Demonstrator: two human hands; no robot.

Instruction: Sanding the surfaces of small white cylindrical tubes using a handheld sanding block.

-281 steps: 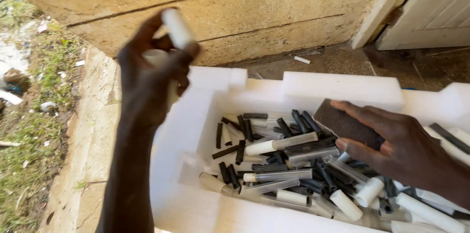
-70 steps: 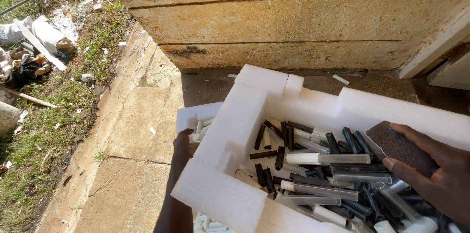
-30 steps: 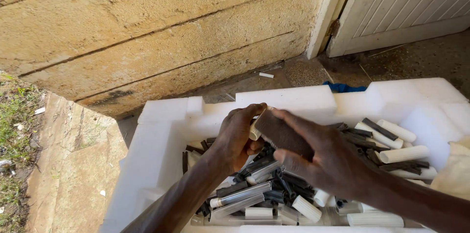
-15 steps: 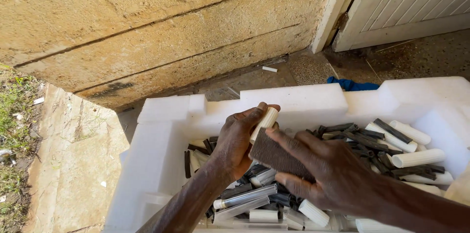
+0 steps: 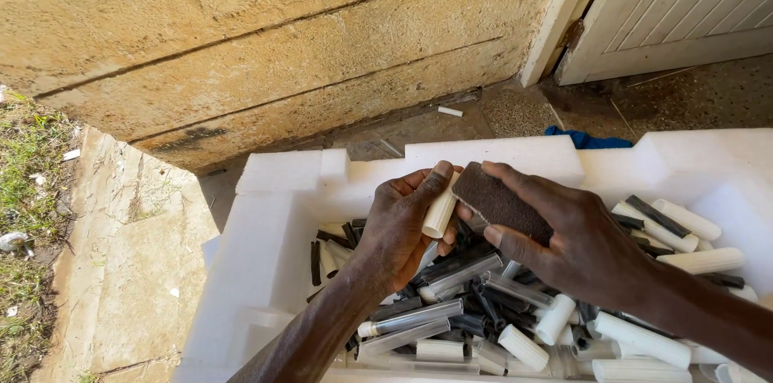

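Outdoors, a strip of grass point(image 5: 24, 214) and a pale concrete path point(image 5: 129, 270) run along the left edge, below a rough tan wall point(image 5: 266, 37). A white foam box point(image 5: 266, 214) sits on the ground beside the path, heaped with cream cylinders and dark and clear strips point(image 5: 451, 314). Over the box, the person's left hand point(image 5: 398, 226) pinches one short cream cylinder point(image 5: 440, 207) between thumb and fingers, its grip closed around the piece and holding it upright above the heap. Just to its right, the right hand point(image 5: 576, 242) clasps a dark brown sanding block point(image 5: 503, 204), fingers and thumb pressed on its sides, the block's near end touching the cylinder. Farther right, a scrap of blue cloth point(image 5: 588, 140) shows behind the box, before a white panelled door point(image 5: 684, 4).
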